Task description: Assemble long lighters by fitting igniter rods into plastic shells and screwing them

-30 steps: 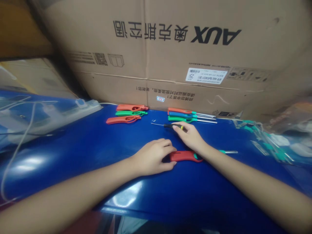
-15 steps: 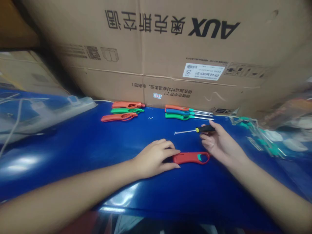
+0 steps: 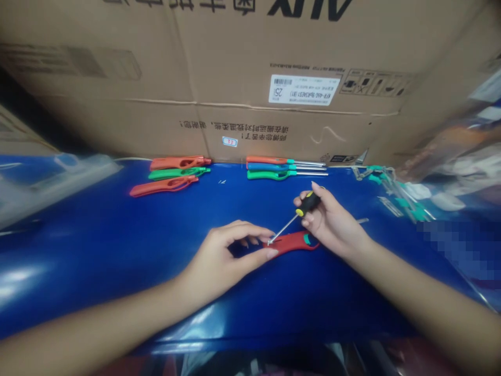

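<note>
A red long-nosed lighter [image 3: 294, 242] lies on the blue table [image 3: 117, 235] in front of me. My left hand [image 3: 225, 256] pinches its left end between thumb and fingers. My right hand [image 3: 332, 222] grips a small screwdriver [image 3: 301, 209] with a black and yellow handle. The thin shaft slants down to the left, and its tip touches the red lighter close to my left fingertips.
Three lighter shells [image 3: 172, 175], two orange and one green, lie at the back left. Three whole lighters [image 3: 282, 168] with metal nozzles lie at the back centre. A large cardboard box [image 3: 250, 78] stands behind. Plastic bags of parts [image 3: 395, 196] sit at the right.
My right hand lifted the screwdriver from the table, carried it right, then tilted it down onto the red lighter. My left hand changed from lying flat to a pinch.
</note>
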The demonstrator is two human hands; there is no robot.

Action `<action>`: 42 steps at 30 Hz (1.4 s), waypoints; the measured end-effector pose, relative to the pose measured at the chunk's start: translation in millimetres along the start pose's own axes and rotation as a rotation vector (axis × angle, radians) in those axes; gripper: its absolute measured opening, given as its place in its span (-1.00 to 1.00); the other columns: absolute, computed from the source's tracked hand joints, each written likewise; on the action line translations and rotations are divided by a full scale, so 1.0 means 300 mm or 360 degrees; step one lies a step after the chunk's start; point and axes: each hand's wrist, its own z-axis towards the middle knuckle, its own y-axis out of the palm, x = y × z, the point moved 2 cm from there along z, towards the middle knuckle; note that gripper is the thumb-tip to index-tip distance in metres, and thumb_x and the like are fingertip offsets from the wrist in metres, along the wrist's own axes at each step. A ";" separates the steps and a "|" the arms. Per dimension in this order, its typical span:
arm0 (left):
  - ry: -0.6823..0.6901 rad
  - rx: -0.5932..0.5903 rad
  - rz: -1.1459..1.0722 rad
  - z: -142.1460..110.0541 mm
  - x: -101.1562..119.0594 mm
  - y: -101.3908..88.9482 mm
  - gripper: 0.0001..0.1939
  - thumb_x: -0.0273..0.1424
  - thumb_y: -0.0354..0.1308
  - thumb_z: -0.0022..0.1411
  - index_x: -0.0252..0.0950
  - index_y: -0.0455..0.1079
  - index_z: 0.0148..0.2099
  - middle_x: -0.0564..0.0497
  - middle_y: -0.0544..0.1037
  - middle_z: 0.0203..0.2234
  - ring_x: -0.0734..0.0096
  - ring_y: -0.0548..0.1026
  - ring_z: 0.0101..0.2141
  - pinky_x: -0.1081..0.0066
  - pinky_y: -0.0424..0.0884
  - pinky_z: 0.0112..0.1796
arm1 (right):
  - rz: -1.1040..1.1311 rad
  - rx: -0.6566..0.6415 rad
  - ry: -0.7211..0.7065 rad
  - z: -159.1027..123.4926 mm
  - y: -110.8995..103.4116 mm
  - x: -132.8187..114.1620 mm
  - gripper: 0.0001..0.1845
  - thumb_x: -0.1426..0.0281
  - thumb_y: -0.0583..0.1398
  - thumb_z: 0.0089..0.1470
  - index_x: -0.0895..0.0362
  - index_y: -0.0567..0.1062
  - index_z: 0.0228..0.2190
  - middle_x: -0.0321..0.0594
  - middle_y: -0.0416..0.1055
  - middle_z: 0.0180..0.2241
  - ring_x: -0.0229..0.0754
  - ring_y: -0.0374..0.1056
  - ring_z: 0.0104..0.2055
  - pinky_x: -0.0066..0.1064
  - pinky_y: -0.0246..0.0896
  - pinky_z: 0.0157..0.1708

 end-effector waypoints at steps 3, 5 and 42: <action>0.0010 -0.0001 -0.0009 -0.004 0.010 0.002 -0.87 -0.33 0.35 0.22 -0.22 0.64 -0.18 0.00 0.69 -0.31 0.35 0.59 -0.31 0.35 0.49 -0.25 | -0.0029 -0.0052 -0.0066 -0.009 0.004 0.006 -0.63 0.14 0.44 -0.08 0.14 0.48 -0.44 -0.34 0.48 -0.45 -0.46 0.23 -0.64 -0.61 0.34 -0.62; 0.0030 0.0018 -0.0021 -0.004 0.013 0.001 -0.90 -0.34 0.34 0.24 -0.21 0.65 -0.21 0.01 0.69 -0.33 0.35 0.60 -0.32 0.34 0.50 -0.25 | -0.0045 -0.0063 -0.0090 -0.012 0.005 0.007 -0.63 0.13 0.44 -0.08 0.13 0.49 -0.45 -0.34 0.48 -0.45 -0.46 0.23 -0.64 -0.61 0.34 -0.62; 0.0307 -0.0123 0.0211 -0.002 -0.017 0.006 -0.92 -0.44 0.33 0.24 -0.27 0.66 -0.23 0.00 0.69 -0.40 0.42 0.59 -0.39 0.44 0.49 -0.33 | -0.0452 -0.0111 -0.0555 -0.054 0.018 -0.026 -0.62 0.09 0.34 0.08 0.14 0.45 -0.46 -0.30 0.43 -0.45 -0.38 0.26 -0.68 -0.55 0.19 -0.81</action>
